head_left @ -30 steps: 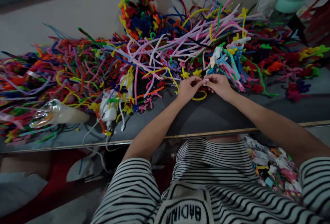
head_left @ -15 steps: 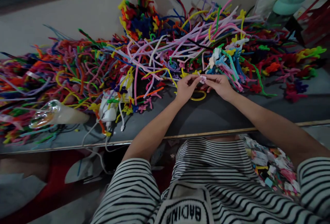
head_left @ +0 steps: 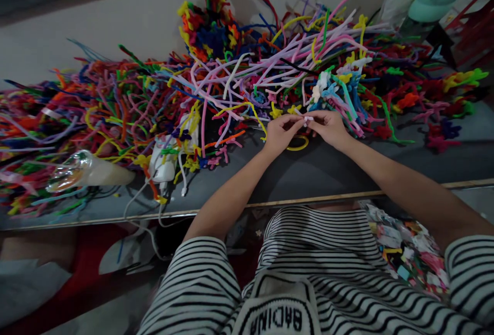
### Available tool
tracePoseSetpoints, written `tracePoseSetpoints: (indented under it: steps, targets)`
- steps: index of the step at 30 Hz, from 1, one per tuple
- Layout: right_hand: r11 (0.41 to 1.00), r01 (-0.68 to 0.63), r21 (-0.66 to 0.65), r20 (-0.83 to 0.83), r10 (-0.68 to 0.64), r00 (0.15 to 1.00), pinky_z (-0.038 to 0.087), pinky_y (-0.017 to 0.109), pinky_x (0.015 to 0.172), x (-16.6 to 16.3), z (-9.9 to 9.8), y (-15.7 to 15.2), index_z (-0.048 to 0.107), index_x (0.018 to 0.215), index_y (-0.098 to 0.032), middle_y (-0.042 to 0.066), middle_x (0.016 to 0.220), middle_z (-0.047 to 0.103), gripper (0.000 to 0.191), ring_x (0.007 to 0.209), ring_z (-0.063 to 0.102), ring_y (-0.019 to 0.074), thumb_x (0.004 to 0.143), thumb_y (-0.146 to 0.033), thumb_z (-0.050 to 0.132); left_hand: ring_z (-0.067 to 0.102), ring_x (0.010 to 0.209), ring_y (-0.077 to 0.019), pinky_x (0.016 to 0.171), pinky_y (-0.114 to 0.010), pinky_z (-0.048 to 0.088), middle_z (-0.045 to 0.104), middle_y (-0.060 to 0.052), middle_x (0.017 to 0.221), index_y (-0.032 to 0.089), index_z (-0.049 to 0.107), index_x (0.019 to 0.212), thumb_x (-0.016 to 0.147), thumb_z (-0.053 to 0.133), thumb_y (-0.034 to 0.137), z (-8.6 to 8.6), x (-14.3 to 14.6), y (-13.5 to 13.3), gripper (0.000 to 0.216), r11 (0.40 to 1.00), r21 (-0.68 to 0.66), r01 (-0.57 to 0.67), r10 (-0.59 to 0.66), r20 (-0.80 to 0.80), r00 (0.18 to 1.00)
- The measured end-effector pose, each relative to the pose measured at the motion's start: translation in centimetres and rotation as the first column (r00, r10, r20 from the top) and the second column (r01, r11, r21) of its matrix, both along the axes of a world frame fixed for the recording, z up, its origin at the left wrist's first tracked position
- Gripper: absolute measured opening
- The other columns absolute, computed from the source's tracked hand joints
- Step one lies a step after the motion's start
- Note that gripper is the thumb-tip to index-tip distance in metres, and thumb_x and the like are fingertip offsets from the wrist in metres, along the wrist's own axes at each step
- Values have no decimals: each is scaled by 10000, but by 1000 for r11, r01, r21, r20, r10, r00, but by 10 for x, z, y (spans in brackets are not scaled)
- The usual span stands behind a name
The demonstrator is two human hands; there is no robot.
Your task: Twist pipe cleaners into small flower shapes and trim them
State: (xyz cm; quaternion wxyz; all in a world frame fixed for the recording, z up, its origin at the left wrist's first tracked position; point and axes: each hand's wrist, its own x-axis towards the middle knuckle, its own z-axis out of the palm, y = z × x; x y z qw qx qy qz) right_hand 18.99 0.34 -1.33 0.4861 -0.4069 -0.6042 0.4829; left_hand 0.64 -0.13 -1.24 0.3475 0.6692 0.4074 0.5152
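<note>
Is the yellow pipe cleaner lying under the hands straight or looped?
Looped: the yellow fuzzy pipe cleaner curves round in an arc on the dark tabletop; its far side is hidden.

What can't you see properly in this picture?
Head view:
pink piece: tiny, pinched between left hand and right hand; shape unclear.
yellow ring: partly under both hands.
white gadget: half buried in pipe cleaners.
green object: cut off by the top edge.

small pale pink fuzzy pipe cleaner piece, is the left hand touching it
Touching. The head view shows the left hand pinching the small pale pink fuzzy pipe cleaner piece at its fingertips, with the right hand pinching the other end.
</note>
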Motion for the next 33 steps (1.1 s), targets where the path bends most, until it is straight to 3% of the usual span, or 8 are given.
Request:
tracePoseSetpoints:
  steps: [8, 14, 26, 29, 33]
  targets:
    - [1000, -17, 20, 117, 15, 993, 534, 270, 519, 5, -1, -2, 828, 949, -177, 74, 790, 763, 412, 651, 684, 168, 761, -543, 836, 670, 641, -109, 595, -224, 539, 781, -36, 779, 174, 781, 861, 798, 832, 464, -5, -4, 8, 302, 994, -87, 59, -65, -68, 996]
    - [998, 40, -40, 54, -38, 998, 529, 267, 502, 3, 3, -3, 786, 1034, -162, 80, 799, 763, 500, 623, 668, 160, 729, -551, 863, 603, 561, -83, 520, -211, 484, 758, -25, 765, 184, 792, 904, 854, 773, 471, -4, -4, 6, 292, 994, -89, 58, -63, -57, 996]
    - [1000, 15, -4, 82, -15, 996, 540, 268, 529, 5, 2, -2, 823, 889, -188, 63, 757, 755, 387, 646, 673, 158, 725, -536, 865, 628, 588, -100, 547, -233, 510, 767, -39, 761, 187, 799, 860, 836, 796, 498, -4, -5, 6, 313, 994, -92, 52, -58, -73, 996]
    - [999, 17, -44, 66, -14, 998, 524, 261, 511, 4, 4, -3, 815, 854, -182, 57, 704, 739, 408, 608, 655, 147, 684, -546, 885, 655, 632, -112, 576, -234, 534, 762, -44, 755, 173, 779, 834, 812, 818, 507, -6, -5, 8, 337, 996, -81, 27, -34, -79, 996]
    - [991, -43, -127, 54, 50, 997, 482, 241, 480, 4, 6, -5, 794, 796, -163, 54, 642, 719, 435, 552, 622, 124, 639, -554, 906, 694, 688, -118, 652, -241, 582, 767, -47, 810, 159, 760, 918, 767, 866, 454, -7, -6, 11, 348, 989, -109, 99, -105, -51, 993]
